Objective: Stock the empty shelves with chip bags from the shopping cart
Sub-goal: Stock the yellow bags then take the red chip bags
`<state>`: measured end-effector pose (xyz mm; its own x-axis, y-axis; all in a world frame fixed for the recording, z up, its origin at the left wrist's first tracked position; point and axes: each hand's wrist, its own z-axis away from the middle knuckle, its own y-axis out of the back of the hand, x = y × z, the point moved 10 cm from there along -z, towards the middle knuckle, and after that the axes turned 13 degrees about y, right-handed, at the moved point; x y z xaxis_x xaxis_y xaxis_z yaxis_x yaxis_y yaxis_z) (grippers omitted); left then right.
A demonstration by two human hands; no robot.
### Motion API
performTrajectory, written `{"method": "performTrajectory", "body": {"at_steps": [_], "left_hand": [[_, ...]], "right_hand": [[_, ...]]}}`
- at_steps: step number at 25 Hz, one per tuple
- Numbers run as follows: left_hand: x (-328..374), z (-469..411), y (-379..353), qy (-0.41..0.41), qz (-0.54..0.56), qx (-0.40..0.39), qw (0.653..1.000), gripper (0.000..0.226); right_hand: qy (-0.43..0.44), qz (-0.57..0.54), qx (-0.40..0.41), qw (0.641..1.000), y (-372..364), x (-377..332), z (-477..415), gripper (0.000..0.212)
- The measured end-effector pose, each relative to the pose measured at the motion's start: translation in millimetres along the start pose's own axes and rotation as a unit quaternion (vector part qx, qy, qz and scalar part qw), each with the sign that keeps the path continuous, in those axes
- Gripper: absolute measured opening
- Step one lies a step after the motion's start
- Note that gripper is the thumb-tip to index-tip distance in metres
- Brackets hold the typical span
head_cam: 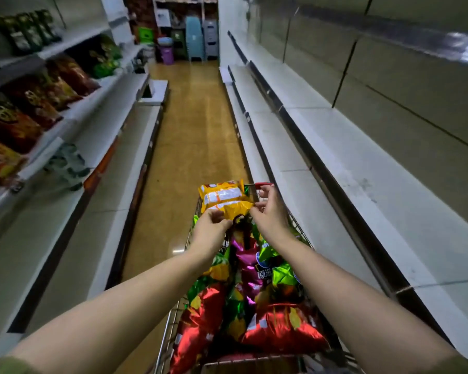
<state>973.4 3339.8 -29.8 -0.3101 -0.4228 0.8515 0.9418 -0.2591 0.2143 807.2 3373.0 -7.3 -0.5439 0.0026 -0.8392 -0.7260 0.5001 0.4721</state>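
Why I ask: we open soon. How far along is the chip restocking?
Done: the upper left shelves already hold rows of chip bags. In hand: the left hand and right hand pinch a yellow bag above the cart's far end. Left: the cart is heaped with unshelved bags, and the right shelves stand bare, so most of the job seems to remain.

Tan floor (189,130) stretches ahead — at its far end, stacked plastic stools (194,39) stand beside a purple bin (167,54).
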Motion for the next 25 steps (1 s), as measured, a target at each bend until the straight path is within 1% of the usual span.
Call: {"method": "performTrajectory", "body": {"at_steps": [3, 5, 7, 9, 11, 12, 13, 14, 15, 17, 18, 19, 20, 22, 24, 25], "left_hand": [[-16.4, -33.8, -7.2, 0.026, -0.006, 0.021, 0.999, 0.031], [-26.5, -57.3, -12.2, 0.045, -0.003, 0.035, 0.998, 0.031], [-40.9, -79.7, -17.5, 0.066, 0.011, 0.044, 0.997, 0.031], [-54.7, -94.0, -20.1, 0.084, 0.018, 0.053, 0.995, 0.035], [-70.1, -104.8, -18.3, 0.099, 0.006, 0.071, 0.993, 0.038], [-76.2, -107.7, -15.8, 0.104, -0.006, 0.079, 0.991, 0.039], [-81.7, -109.8, -12.9, 0.107, -0.018, 0.086, 0.99, 0.04], [-86.1, -110.3, -9.7, 0.108, -0.029, 0.091, 0.99, 0.04], [-90.4, -111.0, -6.5, 0.108, -0.037, 0.093, 0.989, 0.04], [-95.7, -110.9, -2.3, 0.112, -0.042, 0.089, 0.989, 0.04], [-97.4, -110.8, 0.1, 0.115, -0.044, 0.087, 0.989, 0.041], [-98.6, -111.1, 1.9, 0.115, -0.048, 0.086, 0.989, 0.041], [-97.7, -110.6, 2.9, 0.112, -0.054, 0.085, 0.989, 0.042], [-90.1, -108.3, 1.6, 0.095, -0.072, 0.08, 0.99, 0.044], [-78.7, -104.7, -2.4, 0.076, -0.087, 0.067, 0.991, 0.046], [-73.7, -102.9, -4.2, 0.069, -0.09, 0.06, 0.992, 0.047]], "right_hand": [[0.008, 0.105, -0.119, 0.987, -43.5, 59.2, -33.4, 0.068], [0.042, 0.154, -0.189, 0.969, -73.7, 87.0, -53.2, 0.075], [0.087, 0.21, -0.246, 0.942, -103.5, 106.1, -69.3, 0.081], [0.127, 0.289, -0.306, 0.898, -133.8, 122.9, -79.6, 0.093], [0.156, 0.371, -0.368, 0.838, -168.9, 139.4, -85.4, 0.109], [0.167, 0.404, -0.385, 0.813, -184.9, 147.1, -86.5, 0.114], [0.171, 0.434, -0.393, 0.793, -197.9, 155.1, -87.0, 0.116], [0.169, 0.461, -0.39, 0.779, -207.6, 162.7, -87.3, 0.113], [0.171, 0.484, -0.376, 0.771, -213.6, 167.6, -87.9, 0.105], [0.191, 0.513, -0.332, 0.768, -214.7, 168.9, -88.2, 0.079], [0.201, 0.515, -0.319, 0.77, -213.9, 168.0, -86.1, 0.07], [0.206, 0.518, -0.314, 0.769, -211.7, 167.6, -83.4, 0.066], [0.213, 0.518, -0.311, 0.768, -208.4, 167.0, -80.8, 0.065], [0.243, 0.492, -0.291, 0.784, -195.0, 153.3, -80.1, 0.066], [0.285, 0.467, -0.269, 0.792, -173.2, 130.2, -79.6, 0.07], [0.312, 0.454, -0.245, 0.798, -158.6, 115.0, -79.6, 0.072]]}}
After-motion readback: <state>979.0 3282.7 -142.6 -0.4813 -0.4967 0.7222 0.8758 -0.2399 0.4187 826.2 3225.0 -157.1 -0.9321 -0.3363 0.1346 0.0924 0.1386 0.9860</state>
